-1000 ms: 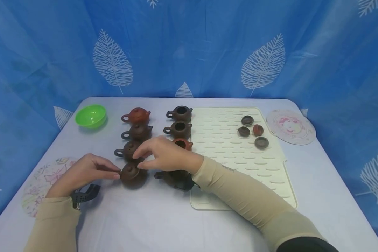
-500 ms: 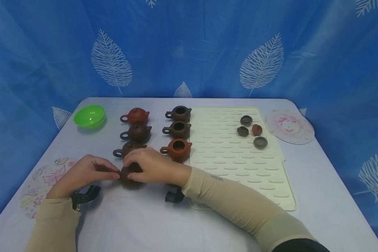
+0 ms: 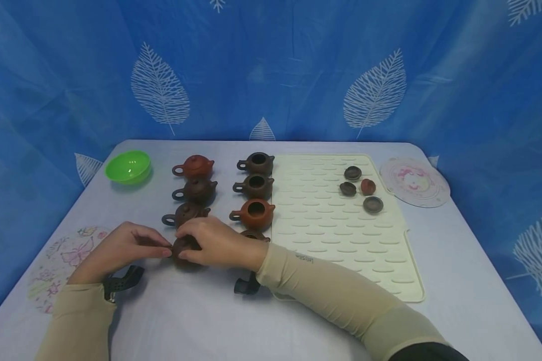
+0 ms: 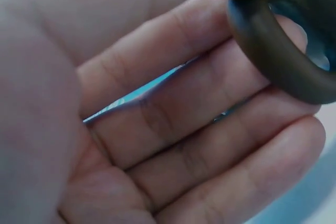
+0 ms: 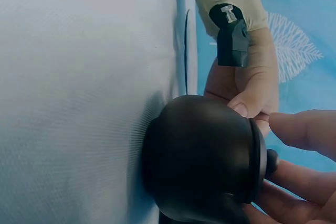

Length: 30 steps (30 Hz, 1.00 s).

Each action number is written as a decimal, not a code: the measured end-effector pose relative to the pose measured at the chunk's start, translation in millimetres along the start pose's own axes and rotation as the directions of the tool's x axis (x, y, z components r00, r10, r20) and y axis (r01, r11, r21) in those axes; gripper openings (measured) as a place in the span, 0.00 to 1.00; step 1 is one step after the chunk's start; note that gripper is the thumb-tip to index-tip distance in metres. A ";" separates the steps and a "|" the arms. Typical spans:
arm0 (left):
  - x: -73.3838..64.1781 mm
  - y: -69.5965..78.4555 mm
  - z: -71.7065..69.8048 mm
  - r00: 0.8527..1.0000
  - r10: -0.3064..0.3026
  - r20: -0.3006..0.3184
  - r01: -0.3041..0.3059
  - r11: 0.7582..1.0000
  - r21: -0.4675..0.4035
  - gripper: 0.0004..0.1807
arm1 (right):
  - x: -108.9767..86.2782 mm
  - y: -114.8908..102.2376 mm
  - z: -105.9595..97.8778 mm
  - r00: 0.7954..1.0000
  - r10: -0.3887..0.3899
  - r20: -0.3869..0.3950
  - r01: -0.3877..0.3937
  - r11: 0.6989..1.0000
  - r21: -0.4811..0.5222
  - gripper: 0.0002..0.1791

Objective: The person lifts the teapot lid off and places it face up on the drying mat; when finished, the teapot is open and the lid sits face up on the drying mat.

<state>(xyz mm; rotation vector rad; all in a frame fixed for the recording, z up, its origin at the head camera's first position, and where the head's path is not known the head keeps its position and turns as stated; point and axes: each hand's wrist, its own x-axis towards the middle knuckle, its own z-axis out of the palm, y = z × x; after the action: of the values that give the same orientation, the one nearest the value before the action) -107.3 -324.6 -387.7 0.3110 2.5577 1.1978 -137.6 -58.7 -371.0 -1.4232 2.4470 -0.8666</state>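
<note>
My left hand [image 3: 122, 248] pinches the ring handle [image 4: 268, 59] of a dark brown teapot, thumb on top and the other fingers stretched beneath. The round teapot [image 5: 199, 156] sits on the white cloth with its lid [image 5: 258, 156] seated on the opening. From the spout side my right hand [image 3: 219, 243] reaches over, its fingers bent about the lid, one fingertip at the knob [image 5: 272, 161]. Most of this teapot is hidden by the right hand in the head view. Behind it stand a brown teapot [image 3: 187, 213], another dark one [image 3: 197, 190] and a reddish one [image 3: 198, 164].
A second column of lidless teapots [image 3: 256, 213] stands along a cream mat [image 3: 316, 225]. Several loose lids [image 3: 373, 204] lie on the mat's right. A green bowl [image 3: 128, 168] is at back left; round patterned mats [image 3: 415, 183] lie at both sides.
My right hand has come down and left onto the lidded teapot, and its fingers have closed in around the lid. My left hand keeps its hold on the handle.
</note>
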 end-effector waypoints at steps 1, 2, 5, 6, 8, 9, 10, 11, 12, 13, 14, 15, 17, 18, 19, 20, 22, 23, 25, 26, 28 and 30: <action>-0.1 -0.4 0.2 1.000 0.003 -0.001 -0.003 1.000 0.001 0.10 | -0.1 0.2 0.9 1.000 0.000 -0.001 0.000 1.000 -0.001 0.22; -0.3 -0.8 0.3 1.000 0.007 -0.004 -0.007 1.000 0.003 0.09 | -0.3 0.3 1.6 1.000 0.001 0.000 -0.001 1.000 -0.001 0.22; -0.6 -2.1 1.3 1.000 0.018 -0.010 -0.018 1.000 0.005 0.09 | -0.6 0.8 3.0 1.000 0.000 -0.004 0.000 1.000 0.001 0.22; -0.6 -2.5 1.7 1.000 0.021 -0.012 -0.021 1.000 0.005 0.09 | -0.8 1.0 3.1 1.000 0.000 -0.007 0.000 1.000 0.004 0.21; -0.4 -3.4 2.2 1.000 0.019 -0.016 -0.019 1.000 0.002 0.08 | -1.3 1.7 3.2 1.000 -0.003 -0.013 0.003 1.000 0.011 0.20; -0.3 -3.5 2.5 1.000 0.017 -0.018 -0.017 1.000 0.000 0.08 | -1.4 2.4 3.3 1.000 -0.006 -0.016 0.006 1.000 0.012 0.20; -0.1 -3.8 2.5 1.000 0.023 -0.016 -0.023 1.000 0.001 0.08 | -1.6 2.9 3.4 1.000 -0.007 -0.018 0.008 1.000 0.011 0.19; 0.1 -4.0 2.7 1.000 0.022 -0.017 -0.022 1.000 -0.001 0.08 | -1.8 3.6 3.5 1.000 -0.009 -0.020 0.009 1.000 0.010 0.19; 0.3 -3.9 2.6 1.000 0.023 -0.017 -0.023 1.000 -0.004 0.08 | -1.9 4.2 3.6 1.000 -0.012 -0.024 0.012 1.000 0.012 0.18; 0.4 -3.7 2.6 1.000 0.024 -0.017 -0.024 1.000 -0.006 0.08 | -2.0 4.8 3.8 0.999 -0.017 -0.027 0.017 1.000 0.011 0.18; 0.4 -3.3 2.4 0.999 0.028 -0.016 -0.028 1.000 -0.007 0.08 | -1.9 5.3 3.9 0.999 -0.021 -0.031 0.022 1.000 0.011 0.18; 0.4 -2.9 2.3 0.999 0.030 -0.016 -0.030 0.999 -0.010 0.08 | -1.8 5.8 4.0 0.999 -0.024 -0.032 0.025 1.000 0.010 0.17; 0.3 -2.4 2.2 0.999 0.028 -0.018 -0.029 0.999 -0.014 0.08 | -1.6 6.1 4.1 0.999 -0.036 -0.038 0.036 0.999 0.013 0.17; 0.1 -2.2 2.1 0.999 0.027 -0.020 -0.027 1.000 -0.015 0.08 | -1.3 6.2 4.3 0.998 -0.042 -0.039 0.042 0.999 0.015 0.16; 0.2 -2.3 2.2 0.999 0.029 -0.018 -0.030 0.999 -0.016 0.08 | -1.2 6.3 4.4 0.998 -0.046 -0.040 0.047 0.999 0.014 0.16; 0.3 -2.4 2.2 0.999 0.032 -0.017 -0.032 0.999 -0.017 0.08 | -0.9 6.4 4.4 0.998 -0.050 -0.039 0.051 0.999 0.013 0.15; 0.1 -2.6 2.5 0.999 0.032 -0.021 -0.033 0.999 -0.022 0.08 | -0.6 6.2 4.3 0.997 -0.058 -0.040 0.059 0.998 0.008 0.14; 0.1 -2.8 2.5 0.999 0.036 -0.021 -0.036 0.999 -0.024 0.08 | -0.6 6.0 4.2 0.997 -0.060 -0.040 0.061 0.998 0.005 0.14; 0.0 -3.5 2.5 0.999 0.045 -0.022 -0.045 0.999 -0.022 0.07 | -0.8 5.6 3.9 0.997 -0.063 -0.039 0.063 0.998 -0.001 0.13; 0.0 -3.7 2.6 0.999 0.047 -0.024 -0.047 0.999 -0.021 0.07 | -0.9 5.5 3.8 0.997 -0.065 -0.039 0.065 0.998 -0.005 0.13; 0.1 -4.5 2.9 0.998 0.051 -0.025 -0.052 0.998 -0.018 0.07 | -1.2 5.3 3.8 0.997 -0.070 -0.040 0.069 0.998 -0.009 0.14; 0.3 -4.8 3.3 0.998 0.055 -0.025 -0.056 0.998 -0.016 0.07 | -1.1 5.6 3.9 0.996 -0.075 -0.043 0.075 0.997 -0.012 0.14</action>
<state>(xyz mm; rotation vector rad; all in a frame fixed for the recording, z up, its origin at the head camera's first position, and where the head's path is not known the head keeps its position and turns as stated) -106.7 -325.2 -393.5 0.3680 2.5742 1.2498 -139.5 -57.2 -377.5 -1.5250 2.4469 -0.9101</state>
